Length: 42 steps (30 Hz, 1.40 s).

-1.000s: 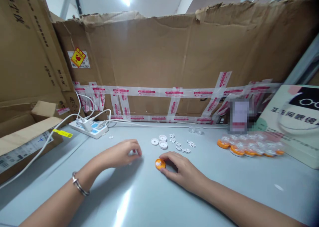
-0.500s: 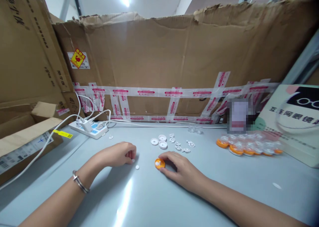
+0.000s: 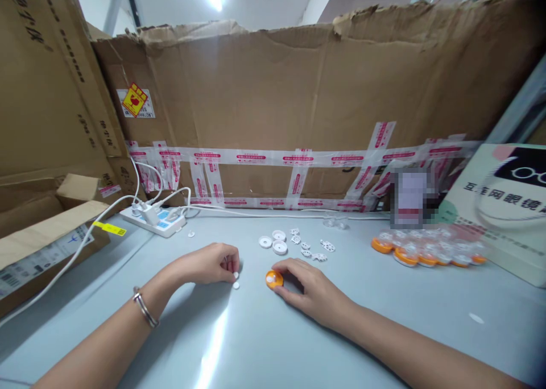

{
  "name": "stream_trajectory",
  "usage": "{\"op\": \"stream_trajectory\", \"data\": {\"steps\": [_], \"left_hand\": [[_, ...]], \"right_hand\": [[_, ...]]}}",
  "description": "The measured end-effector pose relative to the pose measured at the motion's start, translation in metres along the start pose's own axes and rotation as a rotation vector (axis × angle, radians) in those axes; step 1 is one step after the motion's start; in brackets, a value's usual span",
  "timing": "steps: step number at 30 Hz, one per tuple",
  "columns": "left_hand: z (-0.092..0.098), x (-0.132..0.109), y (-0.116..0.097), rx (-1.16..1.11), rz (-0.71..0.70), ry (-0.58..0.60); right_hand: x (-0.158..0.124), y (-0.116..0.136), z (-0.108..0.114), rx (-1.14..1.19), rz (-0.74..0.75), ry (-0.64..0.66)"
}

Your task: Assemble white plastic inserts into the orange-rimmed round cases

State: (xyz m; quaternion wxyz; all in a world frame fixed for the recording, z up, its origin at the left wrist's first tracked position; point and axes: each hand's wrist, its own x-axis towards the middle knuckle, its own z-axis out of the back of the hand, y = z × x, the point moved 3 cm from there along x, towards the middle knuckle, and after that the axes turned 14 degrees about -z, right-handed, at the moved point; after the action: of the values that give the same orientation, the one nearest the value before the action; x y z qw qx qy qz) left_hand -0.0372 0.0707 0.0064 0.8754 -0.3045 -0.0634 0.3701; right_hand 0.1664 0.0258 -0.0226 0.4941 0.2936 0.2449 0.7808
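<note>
The right hand (image 3: 313, 291) grips an orange, round, shallow plastic cup (image 3: 280, 281) on the pale blue-grey tabletop (image 3: 256, 338).
Its thumb and forefinger hold the cup from the right; the left hand (image 3: 215, 263), left of the cup, has its fingertips drawn narrow at a small, round white disc (image 3: 236, 275), though whether they grip it I cannot tell. Another small white disc (image 3: 236, 286) lies just beside.

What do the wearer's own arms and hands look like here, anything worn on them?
Both the left hand and right hand are ungloved, and no sleeves show on the forearms. A shiny silver-coloured bracelet circles the left wrist; nothing is seen worn on the right.
</note>
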Motion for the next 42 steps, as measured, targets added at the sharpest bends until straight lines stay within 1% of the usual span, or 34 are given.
{"op": "stream_trajectory", "data": {"steps": [4, 8, 13, 16, 21, 23, 25, 27, 29, 31, 33, 35, 37, 39, 42], "left_hand": [[-0.001, 0.003, 0.001, -0.030, -0.001, -0.015], [-0.002, 0.005, 0.001, -0.053, 0.002, -0.064], [-0.006, 0.007, -0.003, -0.022, -0.019, -0.063], [-0.008, 0.008, -0.009, 0.020, -0.042, -0.124], [-0.016, 0.012, -0.028, -0.042, -0.143, -0.184], [-0.020, 0.014, -0.035, -0.028, -0.187, -0.207], [-0.023, 0.016, -0.040, 0.043, -0.214, -0.249], [-0.026, 0.016, -0.042, 0.122, -0.234, -0.305], [-0.027, 0.015, -0.042, 0.162, -0.249, -0.329], [-0.025, 0.012, -0.041, 0.177, -0.234, -0.316], [-0.018, 0.007, -0.036, 0.193, -0.177, -0.269], [-0.011, 0.002, -0.030, 0.200, -0.087, -0.180], [-0.006, -0.002, -0.024, 0.195, -0.031, -0.090], [-0.004, -0.004, -0.020, 0.194, -0.009, -0.038], [-0.007, -0.002, -0.018, 0.162, -0.011, 0.005]], "right_hand": [[0.000, 0.001, 0.000, -0.002, 0.010, 0.008], [0.000, 0.003, 0.000, -0.013, 0.024, 0.011], [0.000, 0.003, 0.000, -0.017, 0.019, 0.016], [0.001, 0.002, 0.001, -0.009, 0.013, 0.010], [0.003, -0.001, 0.003, 0.078, 0.012, -0.111], [0.003, -0.001, -0.001, 0.113, 0.025, -0.074], [0.004, -0.001, -0.005, 0.106, 0.032, -0.028], [0.005, -0.002, -0.008, 0.066, 0.020, -0.029], [0.005, -0.004, -0.007, 0.040, 0.001, -0.054], [0.005, -0.004, -0.006, 0.035, -0.008, -0.046], [0.004, -0.004, -0.006, 0.041, -0.022, -0.028], [0.004, -0.004, -0.005, 0.046, -0.036, -0.017], [0.003, -0.003, -0.005, 0.050, -0.041, -0.005], [0.003, -0.003, -0.005, 0.050, -0.040, 0.007], [0.002, -0.002, -0.004, 0.055, -0.021, 0.010]]}}
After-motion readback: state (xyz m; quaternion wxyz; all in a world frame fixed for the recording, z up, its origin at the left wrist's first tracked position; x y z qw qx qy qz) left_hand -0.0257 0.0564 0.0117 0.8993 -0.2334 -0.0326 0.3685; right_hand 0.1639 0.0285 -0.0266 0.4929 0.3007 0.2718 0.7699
